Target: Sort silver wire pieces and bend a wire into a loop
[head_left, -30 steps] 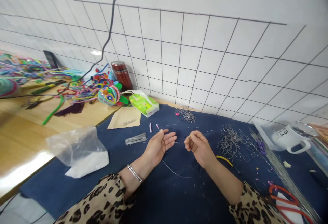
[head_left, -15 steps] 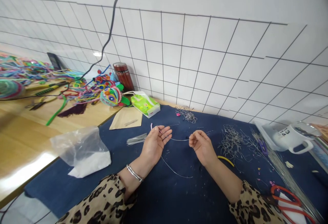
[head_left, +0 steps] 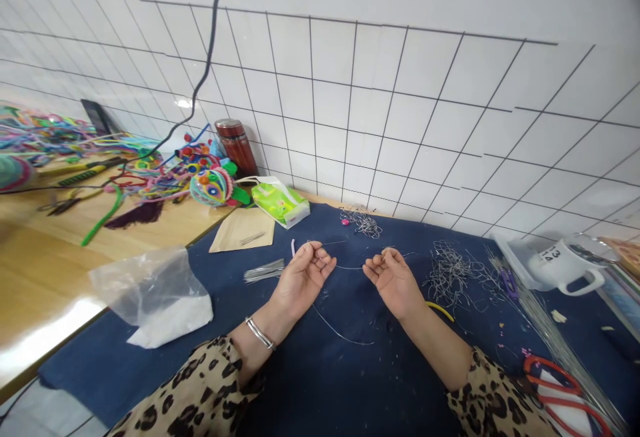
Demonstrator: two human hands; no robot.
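Observation:
My left hand (head_left: pixel 301 276) is closed, thumb and fingers pinching a thin silvery wire (head_left: pixel 349 268). The wire spans the short gap to my right hand (head_left: pixel 393 282), whose fingertips are pinched on its other part. From beneath my left hand another length of wire (head_left: pixel 340 334) curves down over the dark blue cloth (head_left: pixel 320 390). Beside the left thumb pokes out a small lilac strip (head_left: pixel 293 248); how it joins the wire is hidden. Just left of that hand lies a bundle of short straight wires (head_left: pixel 264 271).
Tangled wire (head_left: pixel 453 274) lies to the right, by a yellow curved piece (head_left: pixel 440 311), red-handled scissors (head_left: pixel 555 384) and a white mug (head_left: pixel 573 264). At left are a plastic bag (head_left: pixel 155 297), a tissue pack (head_left: pixel 280 202), a thermos (head_left: pixel 236 147) and colourful craft pieces (head_left: pixel 213 187).
The fingers of my left hand have curled inward. My hands are slightly closer together, with the wire still between them. The whole view has shifted a little.

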